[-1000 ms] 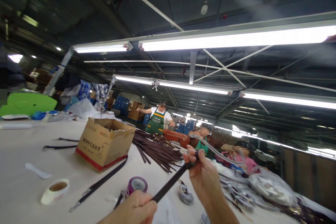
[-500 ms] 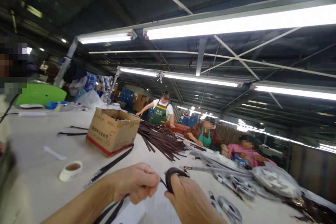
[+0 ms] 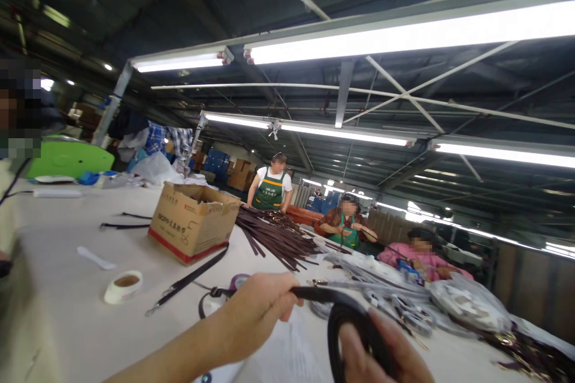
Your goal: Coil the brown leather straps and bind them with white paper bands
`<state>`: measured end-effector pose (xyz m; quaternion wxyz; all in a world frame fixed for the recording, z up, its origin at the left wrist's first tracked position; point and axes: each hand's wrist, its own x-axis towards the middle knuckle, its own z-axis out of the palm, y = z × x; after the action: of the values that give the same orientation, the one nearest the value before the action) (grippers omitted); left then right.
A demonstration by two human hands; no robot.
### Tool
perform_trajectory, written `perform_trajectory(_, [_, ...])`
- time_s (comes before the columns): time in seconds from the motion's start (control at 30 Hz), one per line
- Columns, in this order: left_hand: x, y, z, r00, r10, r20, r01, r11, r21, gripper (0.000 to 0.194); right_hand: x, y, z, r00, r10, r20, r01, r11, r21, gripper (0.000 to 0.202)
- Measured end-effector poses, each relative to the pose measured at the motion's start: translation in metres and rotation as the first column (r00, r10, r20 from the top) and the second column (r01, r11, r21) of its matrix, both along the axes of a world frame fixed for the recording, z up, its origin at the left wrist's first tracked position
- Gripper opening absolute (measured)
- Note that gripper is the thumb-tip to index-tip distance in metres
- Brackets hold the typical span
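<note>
Clearly the dark, flat leather-like strap (image 3: 341,302) is limp and light — near the brown cardboard box (image 3: 193,221), our left hand (image 3: 256,311) pinches its straight run; our right hand (image 3: 381,359) grips its coil, best held there.

We've got our left hand (image 3: 258,311) and right hand (image 3: 381,359) close together at the near edge of the pale worktable (image 3: 67,323), with a dark flat strap (image 3: 341,311) running between them and coiling over the right one. Off to the left of our left hand sits a white tape roll (image 3: 123,286). Behind that hand there's a brown cardboard box (image 3: 193,221), and a pile of dark straps (image 3: 274,239) lies just right of the box. Clear plastic bags (image 3: 467,308) lie behind our right hand.
</note>
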<state>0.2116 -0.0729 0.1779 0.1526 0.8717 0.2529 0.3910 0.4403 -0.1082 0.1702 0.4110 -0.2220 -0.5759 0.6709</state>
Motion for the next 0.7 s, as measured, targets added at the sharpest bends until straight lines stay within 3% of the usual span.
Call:
perform_trajectory(0.07, [0.006, 0.005, -0.009, 0.971, -0.034, 0.235, 0.088, 0.970, -0.225, 0.024, -0.009, 0.001, 0.018, 0.936, 0.122, -0.329, -0.134, 0.991, -0.014, 0.037])
perform_trajectory(0.13, [0.012, 0.010, -0.016, 0.909, -0.085, 0.407, 0.255, 0.888, -0.383, 0.026, -0.021, 0.003, 0.031, 0.777, 0.211, -0.593, -0.238, 0.971, 0.035, 0.026])
perform_trajectory(0.23, [0.020, 0.015, -0.018, 0.819, -0.116, 0.562, 0.448, 0.743, -0.498, 0.043, -0.038, 0.004, 0.043, 0.693, 0.227, -0.685, -0.232, 0.969, 0.086, 0.023])
perform_trajectory(0.33, [0.025, 0.013, -0.014, 0.766, -0.097, 0.635, 0.519, 0.676, -0.523, 0.051, -0.047, 0.001, 0.048, 0.687, 0.219, -0.693, -0.151, 0.976, 0.159, 0.024])
perform_trajectory(0.4, [0.027, 0.010, -0.011, 0.780, -0.041, 0.625, 0.462, 0.711, -0.531, 0.048, -0.051, -0.002, 0.051, 0.719, 0.172, -0.674, -0.052, 0.979, 0.195, 0.027])
perform_trajectory(0.47, [0.029, 0.007, -0.007, 0.821, 0.021, 0.570, 0.287, 0.849, -0.444, 0.033, -0.056, -0.003, 0.055, 0.757, 0.112, -0.643, 0.048, 0.973, 0.227, 0.031])
perform_trajectory(0.53, [0.029, 0.003, -0.005, 0.859, 0.052, 0.509, 0.085, 0.967, -0.242, 0.026, -0.060, -0.003, 0.057, 0.789, 0.074, -0.610, 0.134, 0.948, 0.289, 0.034])
perform_trajectory(0.6, [0.028, 0.001, -0.003, 0.895, 0.076, 0.440, -0.044, 0.996, -0.083, 0.021, -0.063, -0.001, 0.058, 0.814, 0.037, -0.580, 0.226, 0.899, 0.374, 0.032])
perform_trajectory(0.7, [0.026, -0.001, -0.003, 0.927, 0.155, 0.341, -0.150, 0.988, -0.041, 0.031, -0.061, 0.006, 0.057, 0.850, -0.092, -0.519, 0.399, 0.755, 0.520, 0.030])
